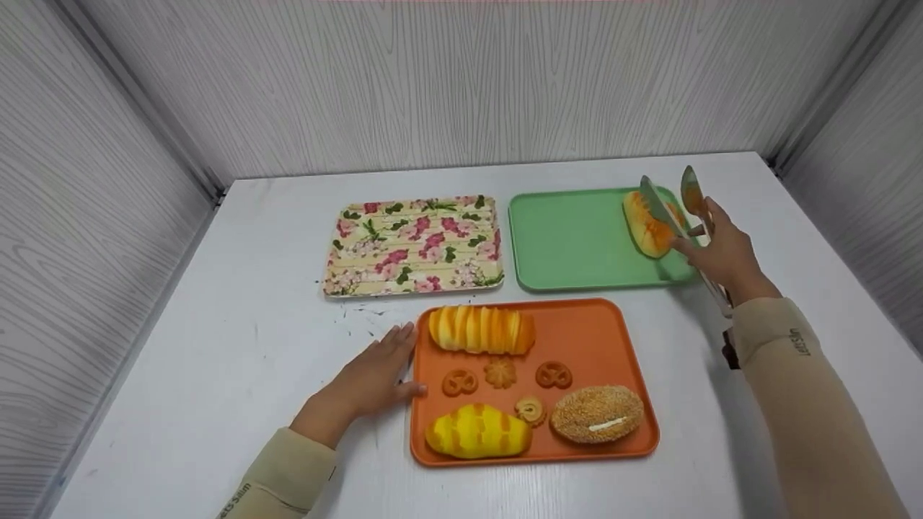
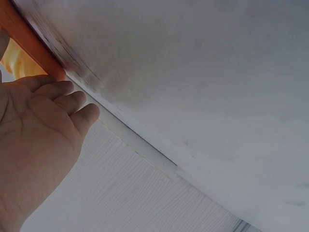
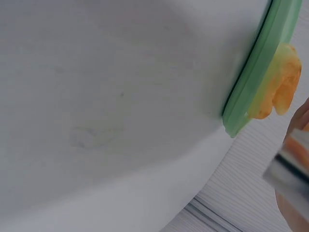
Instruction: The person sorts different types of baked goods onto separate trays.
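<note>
My right hand holds a pair of metal tongs over the right end of the green tray. The tongs' two arms stand spread apart; one overlaps a long golden bread roll lying on that tray, the other is to its right. In the right wrist view the roll rests near the tray's end, and the tongs are blurred. My left hand lies at the left edge of the orange tray, fingers extended and fingertips right at its rim.
On the orange tray are a sliced-looking loaf, a yellow bun, a sesame bun and several small cookies. A floral tray lies at the back left. Pale wood-grain panels enclose the white table.
</note>
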Demonstrator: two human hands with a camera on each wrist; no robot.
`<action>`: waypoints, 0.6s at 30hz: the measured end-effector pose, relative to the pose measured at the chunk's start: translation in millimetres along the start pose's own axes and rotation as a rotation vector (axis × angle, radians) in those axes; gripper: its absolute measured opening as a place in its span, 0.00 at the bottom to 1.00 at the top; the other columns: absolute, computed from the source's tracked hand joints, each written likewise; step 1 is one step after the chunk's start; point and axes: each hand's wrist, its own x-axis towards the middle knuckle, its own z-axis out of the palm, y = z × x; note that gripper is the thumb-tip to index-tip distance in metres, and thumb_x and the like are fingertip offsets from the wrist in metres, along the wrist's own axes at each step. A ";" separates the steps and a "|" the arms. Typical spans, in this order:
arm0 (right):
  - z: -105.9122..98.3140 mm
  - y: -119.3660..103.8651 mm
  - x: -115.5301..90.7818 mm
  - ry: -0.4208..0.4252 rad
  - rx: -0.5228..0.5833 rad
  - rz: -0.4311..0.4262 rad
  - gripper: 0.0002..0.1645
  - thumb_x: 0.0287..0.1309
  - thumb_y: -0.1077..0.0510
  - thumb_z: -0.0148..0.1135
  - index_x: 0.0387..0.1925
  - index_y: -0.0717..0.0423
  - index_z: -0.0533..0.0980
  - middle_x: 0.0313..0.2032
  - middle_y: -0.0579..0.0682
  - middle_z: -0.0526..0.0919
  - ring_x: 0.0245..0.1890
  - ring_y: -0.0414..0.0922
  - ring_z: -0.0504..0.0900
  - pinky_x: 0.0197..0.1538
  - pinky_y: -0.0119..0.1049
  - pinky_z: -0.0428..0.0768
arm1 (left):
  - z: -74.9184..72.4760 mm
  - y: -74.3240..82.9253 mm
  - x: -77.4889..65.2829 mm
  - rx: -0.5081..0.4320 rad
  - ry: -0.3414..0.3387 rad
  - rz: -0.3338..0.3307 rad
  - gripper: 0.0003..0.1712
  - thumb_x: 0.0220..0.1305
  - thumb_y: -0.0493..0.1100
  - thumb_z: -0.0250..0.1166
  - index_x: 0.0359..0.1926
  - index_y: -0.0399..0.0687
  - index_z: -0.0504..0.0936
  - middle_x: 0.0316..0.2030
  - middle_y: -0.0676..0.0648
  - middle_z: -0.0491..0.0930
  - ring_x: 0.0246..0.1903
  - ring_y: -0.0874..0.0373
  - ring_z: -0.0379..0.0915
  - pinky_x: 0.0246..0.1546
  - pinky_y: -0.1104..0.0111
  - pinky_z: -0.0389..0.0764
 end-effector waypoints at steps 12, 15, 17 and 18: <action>-6.1 -15.3 -21.6 0.005 0.045 -0.040 0.58 0.53 0.39 0.66 0.75 0.49 0.44 0.61 0.58 0.71 0.47 0.55 0.78 0.41 0.31 0.75 | -1.1 0.3 -0.8 -0.012 0.002 0.002 0.53 0.61 0.62 0.61 0.74 0.41 0.47 0.74 0.46 0.44 0.72 0.51 0.37 0.69 0.56 0.46; -6.1 -18.2 -28.3 -0.018 0.025 -0.066 0.57 0.51 0.39 0.67 0.74 0.50 0.48 0.62 0.60 0.70 0.46 0.53 0.78 0.38 0.29 0.75 | -0.8 0.1 -0.7 -0.012 0.003 0.010 0.52 0.61 0.62 0.61 0.74 0.41 0.47 0.74 0.45 0.44 0.72 0.51 0.37 0.69 0.55 0.46; -6.1 -19.9 -32.9 -0.029 -0.004 -0.110 0.53 0.52 0.40 0.68 0.72 0.53 0.53 0.61 0.60 0.71 0.42 0.48 0.79 0.36 0.28 0.75 | -0.2 -0.3 -0.9 -0.006 0.007 0.020 0.52 0.62 0.62 0.60 0.74 0.40 0.47 0.74 0.45 0.44 0.72 0.50 0.37 0.69 0.55 0.46; -6.0 -20.8 -35.4 -0.034 -0.018 -0.138 0.51 0.53 0.41 0.68 0.71 0.53 0.55 0.60 0.60 0.72 0.39 0.45 0.79 0.35 0.27 0.74 | 0.2 -0.6 -0.9 -0.002 0.008 0.024 0.52 0.62 0.62 0.60 0.74 0.40 0.47 0.74 0.45 0.44 0.72 0.50 0.37 0.69 0.55 0.46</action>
